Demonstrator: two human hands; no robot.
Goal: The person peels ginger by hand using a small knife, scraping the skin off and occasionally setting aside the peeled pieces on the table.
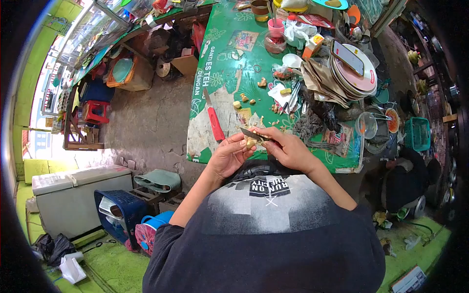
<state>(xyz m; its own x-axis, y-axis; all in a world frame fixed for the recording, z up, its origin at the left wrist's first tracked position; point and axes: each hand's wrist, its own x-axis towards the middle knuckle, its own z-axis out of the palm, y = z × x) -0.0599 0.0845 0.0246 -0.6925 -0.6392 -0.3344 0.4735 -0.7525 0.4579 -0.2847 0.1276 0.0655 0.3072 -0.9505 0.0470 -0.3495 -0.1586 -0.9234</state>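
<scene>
My left hand (230, 155) pinches a small knobbly piece of ginger (250, 143) close to my body, over the table's near edge. In my right hand (289, 149) is a knife, its dark blade (252, 134) lying against the ginger; the fingers hide its handle. Just beyond my left hand, a red-handled knife (215, 124) rests on the table with its blade pointing away. More ginger pieces (244, 97) are scattered past my hands, and one larger ginger knob (263, 82) lies farther off. Peel scraps (255, 119) are spread between them.
The green-covered table (222, 63) has a worn patch at its near left. On its right stand stacked plates (364, 85) with a phone (348, 57) on top, brown paper (320, 80) and a dark cloth (309, 126). A white chest freezer (83, 195) and blue basket (122, 215) stand left.
</scene>
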